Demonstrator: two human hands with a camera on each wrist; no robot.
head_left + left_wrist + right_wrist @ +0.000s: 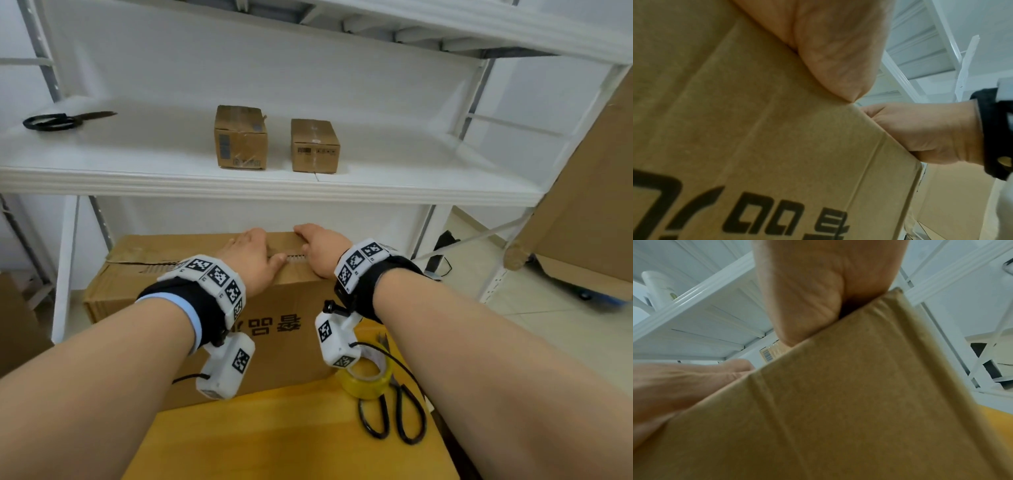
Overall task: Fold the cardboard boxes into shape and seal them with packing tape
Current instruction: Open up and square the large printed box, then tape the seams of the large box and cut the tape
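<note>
- Far left, on the white shelf (102, 161): black-handled scissors (61, 120), lying flat, well apart from everything else.
- Left hand (251, 258): rests on top of the large cardboard box (274, 329), thumb along the near upper edge; its fingers go over the far side and are hidden, so whether they grip or merely press cannot be told; in the left wrist view only the heel of the left hand (838, 48) shows against the box wall (756, 129).
- Centre: the box stands on the yellow desk (291, 438), its far side under the shelf; matt brown corrugated board, black print on the near wall, vertical creases; a jagged gap runs along the top seam between the two thumbs.
- Handling, as judged: the board looks light and stiff along its panels, weak at creases and torn edges; best held at the top flaps near the seam and pressed evenly, lest the flaps spring apart.
- Shelf above centre: two small sealed cartons (240, 137), standing side by side, apart.
- Right hand (322, 248): on the same top edge, just beside the left; the right wrist view shows its thumb (801, 305) against the box corner; fingers out of sight, state not determinable.
- Right, on the desk: yellow-tinted tape roll (364, 378); beside it, a second pair of scissors (394, 414); the seam appears untaped.
</note>
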